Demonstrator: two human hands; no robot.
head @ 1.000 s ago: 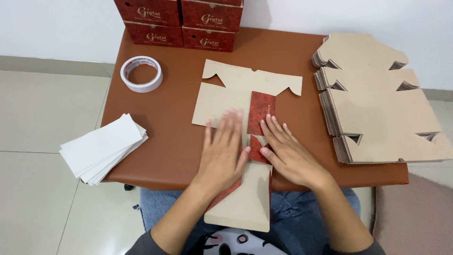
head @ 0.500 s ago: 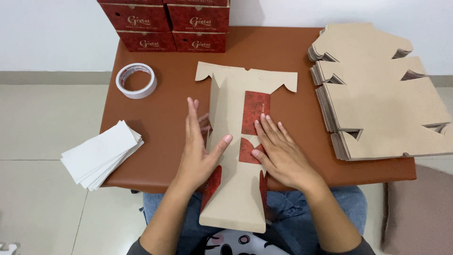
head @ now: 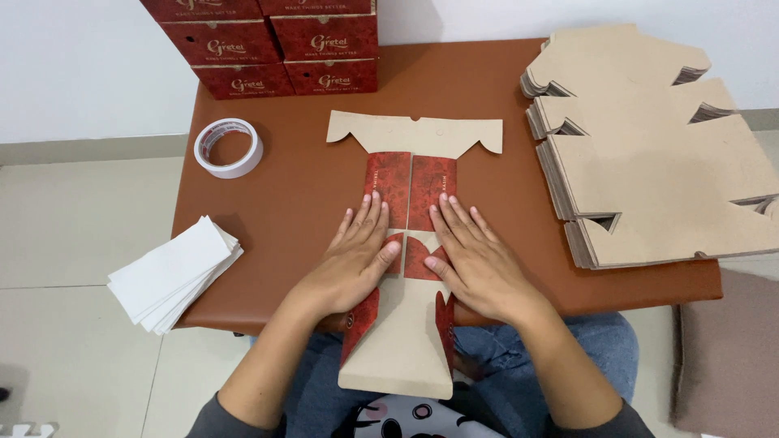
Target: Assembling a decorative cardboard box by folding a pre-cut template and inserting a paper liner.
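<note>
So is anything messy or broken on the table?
Nothing broken. The white paper stack is fanned and hangs off the table's left corner. Both hands, left and right, press the box blank flat.

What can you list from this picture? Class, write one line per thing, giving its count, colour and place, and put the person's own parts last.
Table: one, reddish-brown, centre.
Flat box blank: one, tan with red printed flaps folded inward, mid-table, near end overhanging the lap.
Stack of flat blanks: three overlapping piles, tan, table's right side.
Made-up boxes: at least five, red, stacked at the far left edge.
Tape roll: one, white, left of the blank.
Paper sheets: one fanned pile, white, front left corner.
Cushion: one, brown, lower right on the floor.
Jeans: blue, under the table edge.
Left hand: flat on the left flap.
Right hand: flat on the right flap.
</note>
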